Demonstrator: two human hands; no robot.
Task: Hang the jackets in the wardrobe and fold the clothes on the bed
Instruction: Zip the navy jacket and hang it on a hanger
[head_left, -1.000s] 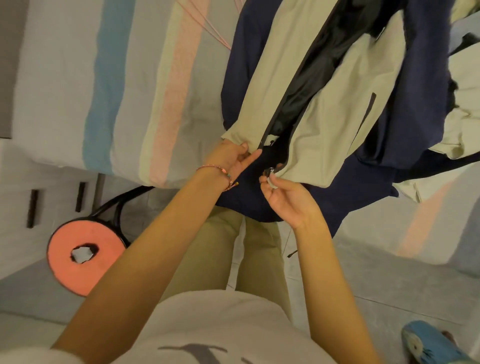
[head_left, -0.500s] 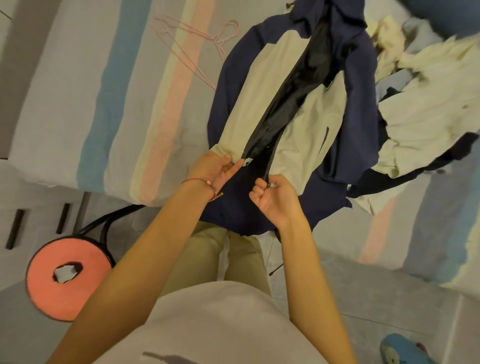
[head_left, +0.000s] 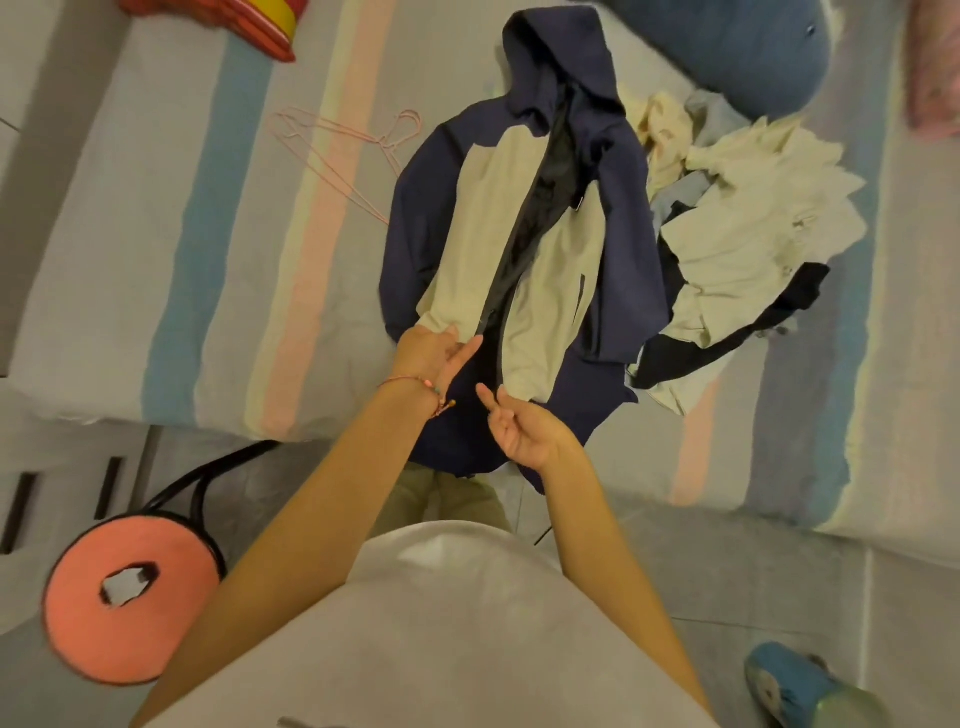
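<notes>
Thin pink wire hangers (head_left: 337, 156) lie just left of the navy-and-beige hooded jacket (head_left: 483, 234), which is spread open-fronted on the striped bed (head_left: 156, 260). The left hand (head_left: 431, 353) grips the jacket's left front hem beside the zipper. The right hand (head_left: 524, 431), fingers loose, holds nothing just below the right hem. A crumpled cream clothes pile (head_left: 743, 234) touches the jacket's right side.

Warm dim light, soft blur (edges bowed).

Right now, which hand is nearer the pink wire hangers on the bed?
Left. The left hand grips the navy and cream hooded jacket, below-right of the pink wire hangers; the right hand is lower, farther right, holding nothing.
</notes>
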